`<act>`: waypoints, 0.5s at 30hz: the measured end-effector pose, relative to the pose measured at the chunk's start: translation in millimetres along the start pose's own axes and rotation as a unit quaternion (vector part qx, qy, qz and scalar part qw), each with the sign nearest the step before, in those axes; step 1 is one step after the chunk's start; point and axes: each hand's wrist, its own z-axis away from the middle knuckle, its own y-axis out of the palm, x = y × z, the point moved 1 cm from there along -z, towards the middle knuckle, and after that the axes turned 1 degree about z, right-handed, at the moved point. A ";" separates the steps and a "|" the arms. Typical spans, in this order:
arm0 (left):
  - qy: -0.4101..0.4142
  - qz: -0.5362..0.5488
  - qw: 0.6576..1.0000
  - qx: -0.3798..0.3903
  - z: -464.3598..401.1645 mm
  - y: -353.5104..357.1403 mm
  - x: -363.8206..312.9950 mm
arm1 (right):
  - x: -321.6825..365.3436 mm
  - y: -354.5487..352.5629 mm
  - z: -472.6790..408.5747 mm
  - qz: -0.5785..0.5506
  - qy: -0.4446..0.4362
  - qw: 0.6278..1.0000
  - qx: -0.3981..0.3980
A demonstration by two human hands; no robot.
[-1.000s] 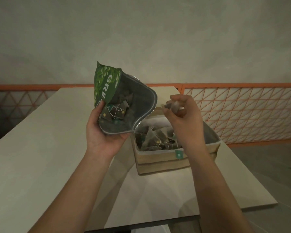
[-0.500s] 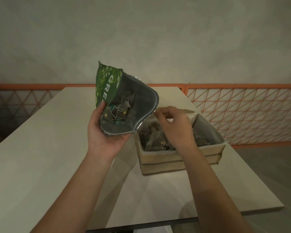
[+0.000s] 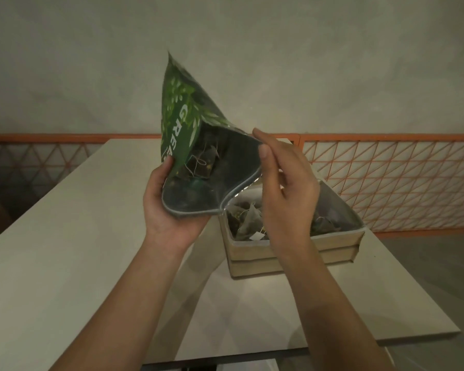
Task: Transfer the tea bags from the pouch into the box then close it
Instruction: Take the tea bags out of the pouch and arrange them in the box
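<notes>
The green pouch (image 3: 182,129) is held up above the counter (image 3: 65,250) by the left hand (image 3: 169,210), which is wrapped around its lower edge, the thumb pressed on the printed front. The pouch is tipped with its opened mouth turned toward the camera, and a few tea bags (image 3: 201,164) with their strings can be seen inside against the grey lining. The right hand (image 3: 284,188) is raised at the right rim of the mouth, its fingers loosely spread and nothing carried in them; the thumb lies at the rim, though whether the rim is actually pinched cannot be told. The box (image 3: 292,253) stands on the counter near the right edge, just below and behind the right hand, lid not over it. More tea bags (image 3: 248,220) are heaped in the box, partly hidden by the right wrist. An orange railing (image 3: 386,170) runs beyond the far edge of the counter.
</notes>
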 end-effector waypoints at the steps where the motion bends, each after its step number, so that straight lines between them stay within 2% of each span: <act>1: -0.001 -0.001 1.000 0.002 0.1 1.9 -0.2 | 1.9 0.5 3.8 0.013 -0.027 0.999 -0.016; 7: -0.046 -0.022 0.998 -0.024 -4.7 6.0 1.6 | -9.2 6.1 5.7 0.037 -0.003 0.999 -0.013; 11: -0.020 -0.017 1.000 0.004 -4.6 5.4 5.1 | -3.9 -0.7 7.4 0.025 -0.065 0.996 -0.060; 15: -0.046 -0.034 0.998 -0.031 -12.1 1.8 6.0 | -15.3 3.1 11.6 0.036 0.017 0.999 -0.014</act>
